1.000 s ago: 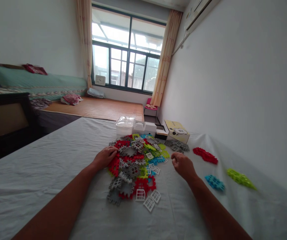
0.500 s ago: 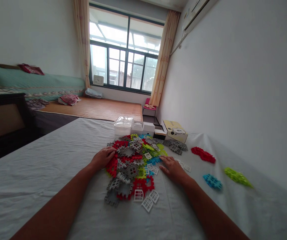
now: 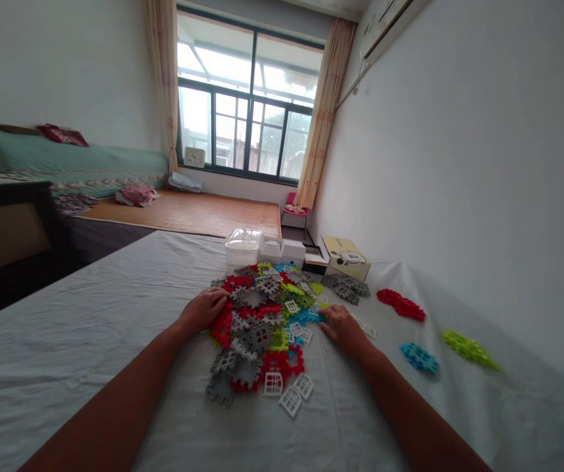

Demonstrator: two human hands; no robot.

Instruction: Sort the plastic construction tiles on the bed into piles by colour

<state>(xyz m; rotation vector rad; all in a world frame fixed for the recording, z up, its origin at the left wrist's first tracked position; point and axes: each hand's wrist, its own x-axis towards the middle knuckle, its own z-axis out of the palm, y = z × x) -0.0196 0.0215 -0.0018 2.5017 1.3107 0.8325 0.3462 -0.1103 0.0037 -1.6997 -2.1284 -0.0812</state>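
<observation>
One pile of mixed plastic pieces sits on the pale cloth, left hand at red pieces on its left edge, right hand at blue pieces opposite, can't tell if either grip is closed.

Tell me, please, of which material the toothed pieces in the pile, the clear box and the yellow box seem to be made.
Toothed pieces: probably moulded plastic, fairly matt; solid colours and regularly notched edges suggest it.
Clear box: likely glossy plastic; it is see-through with bright reflections, though glass is possible.
Yellow box: perhaps printed cardboard; it has flat panels and a drawing.
</observation>
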